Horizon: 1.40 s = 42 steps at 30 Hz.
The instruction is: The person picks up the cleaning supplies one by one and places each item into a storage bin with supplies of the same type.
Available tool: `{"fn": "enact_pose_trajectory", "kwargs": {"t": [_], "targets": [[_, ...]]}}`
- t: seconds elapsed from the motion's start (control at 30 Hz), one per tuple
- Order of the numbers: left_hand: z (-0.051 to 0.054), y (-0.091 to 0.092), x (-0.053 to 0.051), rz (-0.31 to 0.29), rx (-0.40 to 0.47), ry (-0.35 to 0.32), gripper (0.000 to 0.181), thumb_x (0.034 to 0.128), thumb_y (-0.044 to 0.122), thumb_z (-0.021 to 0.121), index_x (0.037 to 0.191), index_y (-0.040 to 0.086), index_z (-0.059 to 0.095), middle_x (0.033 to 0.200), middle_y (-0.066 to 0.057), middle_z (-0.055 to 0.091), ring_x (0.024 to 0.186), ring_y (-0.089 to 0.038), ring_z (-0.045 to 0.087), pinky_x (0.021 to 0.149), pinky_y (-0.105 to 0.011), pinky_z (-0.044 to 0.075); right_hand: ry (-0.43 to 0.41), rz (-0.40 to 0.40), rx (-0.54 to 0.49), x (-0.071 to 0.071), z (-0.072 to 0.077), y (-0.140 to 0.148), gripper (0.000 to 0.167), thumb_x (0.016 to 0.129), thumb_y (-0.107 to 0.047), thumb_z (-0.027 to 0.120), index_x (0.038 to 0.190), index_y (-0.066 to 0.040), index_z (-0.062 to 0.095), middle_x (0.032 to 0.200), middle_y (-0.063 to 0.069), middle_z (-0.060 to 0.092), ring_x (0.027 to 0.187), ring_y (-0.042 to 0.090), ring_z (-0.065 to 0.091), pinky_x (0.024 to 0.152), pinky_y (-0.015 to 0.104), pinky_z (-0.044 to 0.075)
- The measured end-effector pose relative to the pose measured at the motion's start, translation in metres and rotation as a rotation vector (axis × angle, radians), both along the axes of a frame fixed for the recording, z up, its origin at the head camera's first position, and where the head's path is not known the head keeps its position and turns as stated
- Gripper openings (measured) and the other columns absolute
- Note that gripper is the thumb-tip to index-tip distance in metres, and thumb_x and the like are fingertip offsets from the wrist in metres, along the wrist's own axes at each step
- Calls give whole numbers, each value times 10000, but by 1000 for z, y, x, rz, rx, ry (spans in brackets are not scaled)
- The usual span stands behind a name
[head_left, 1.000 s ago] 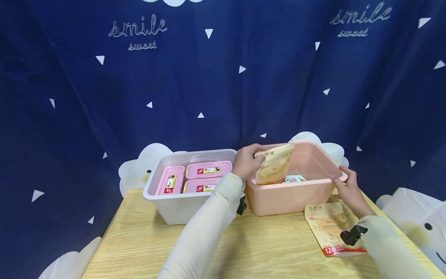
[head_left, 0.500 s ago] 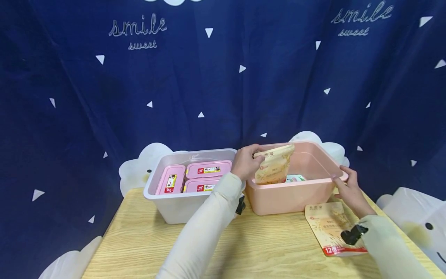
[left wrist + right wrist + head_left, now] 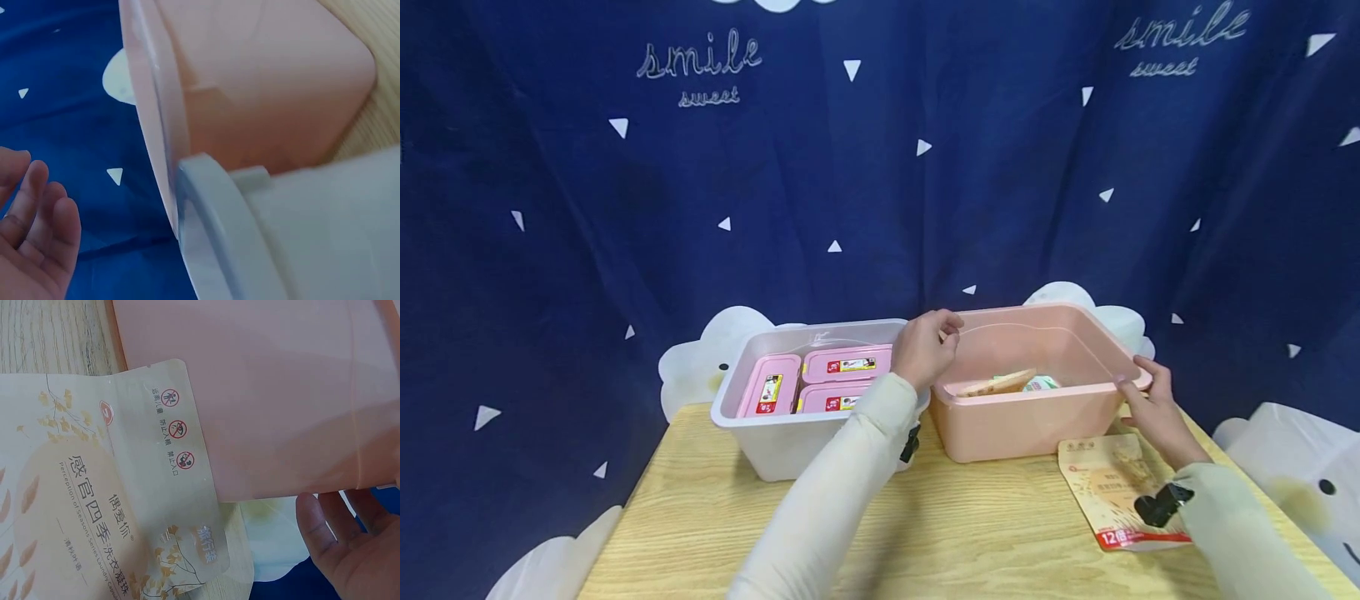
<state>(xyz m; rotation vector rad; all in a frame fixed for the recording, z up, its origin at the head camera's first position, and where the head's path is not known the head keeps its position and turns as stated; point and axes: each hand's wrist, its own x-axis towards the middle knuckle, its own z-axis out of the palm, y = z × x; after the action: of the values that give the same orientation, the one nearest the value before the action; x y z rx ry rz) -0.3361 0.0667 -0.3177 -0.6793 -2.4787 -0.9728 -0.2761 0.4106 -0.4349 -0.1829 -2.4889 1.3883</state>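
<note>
In the head view my left hand (image 3: 927, 346) hovers over the neighbouring rims of the pink plastic bin (image 3: 1030, 423) and the white bin (image 3: 752, 425). Its fingers are loosely bent with nothing between them, as the left wrist view also shows. Inside the pink bin a beige pouch (image 3: 1000, 383) lies low, mostly hidden by the front wall, beside a white-and-green item (image 3: 1041, 383). My right hand (image 3: 1157, 417) holds the pink bin's front right corner, thumb at the front. Below that hand, a beige laundry capsule pouch (image 3: 1108, 483) lies flat on the table.
Several pink lidded boxes (image 3: 850, 365) with labels fill the white bin, which stands left of the pink one. Both bins stand on a wooden table (image 3: 985, 533). Behind hangs a dark blue curtain (image 3: 880, 183) with white triangles and clouds.
My left hand has let go of the beige pouch, which has dropped from upright to low inside the pink bin. The right hand stays at the bin's corner.
</note>
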Motion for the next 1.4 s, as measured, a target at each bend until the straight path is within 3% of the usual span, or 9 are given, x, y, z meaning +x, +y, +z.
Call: {"fn": "enact_pose_trajectory", "kwargs": {"t": [0.23, 0.4, 0.57, 0.83, 1.0, 1.2, 1.4], "targets": [[0, -12, 3, -12, -77, -11, 200, 913, 147, 619, 1071, 166, 740, 1016, 19, 740, 918, -136, 680, 780, -254, 518, 12, 8, 2, 0, 0, 1, 666, 1060, -356, 279, 1518, -16, -65, 1467, 436, 111, 1259, 606, 345, 782, 616, 545], [0, -20, 11, -34, -111, -18, 175, 923, 153, 613, 1038, 157, 745, 1017, 17, 736, 881, -137, 667, 756, -254, 513, 8, 4, -5, 0, 0, 1, 670, 1059, -351, 286, 1516, -4, -60, 1457, 428, 125, 1239, 590, 358, 747, 541, 567], [0, -34, 27, -112, -211, 49, 154, 927, 155, 618, 1006, 145, 750, 1027, 27, 734, 900, -145, 661, 781, -274, 529, 5, 7, 6, -1, 0, -1, 671, 1059, -361, 282, 1519, -17, -65, 1465, 433, 113, 1252, 605, 350, 778, 603, 553], [-5, -59, 45, -164, -317, 175, 158, 903, 134, 633, 1014, 137, 746, 998, 20, 728, 876, -137, 642, 805, -290, 537, -5, -5, -2, -2, -1, 0, 673, 1058, -362, 285, 1520, -20, -67, 1480, 439, 91, 1266, 618, 339, 803, 647, 530], [-10, -68, 49, -198, -363, 217, 156, 891, 125, 638, 1007, 128, 742, 963, 16, 714, 870, -142, 625, 797, -280, 532, -15, -14, -3, 0, -1, 2, 679, 1058, -366, 279, 1518, -18, -81, 1491, 439, 68, 1268, 627, 330, 800, 639, 533], [-16, -76, 52, -213, -368, 241, 140, 897, 136, 647, 996, 131, 746, 947, 20, 710, 890, -143, 652, 813, -297, 545, 10, -22, -5, 1, -3, 2, 669, 1056, -348, 290, 1516, -7, -55, 1446, 435, 139, 1219, 598, 372, 695, 507, 579], [-26, -87, 55, -202, -377, 252, 137, 882, 130, 678, 1006, 138, 736, 959, 26, 712, 884, -136, 652, 781, -292, 543, 12, -11, -2, 1, -1, 0, 669, 1058, -349, 285, 1516, -9, -65, 1454, 435, 127, 1234, 605, 360, 721, 546, 570]]}}
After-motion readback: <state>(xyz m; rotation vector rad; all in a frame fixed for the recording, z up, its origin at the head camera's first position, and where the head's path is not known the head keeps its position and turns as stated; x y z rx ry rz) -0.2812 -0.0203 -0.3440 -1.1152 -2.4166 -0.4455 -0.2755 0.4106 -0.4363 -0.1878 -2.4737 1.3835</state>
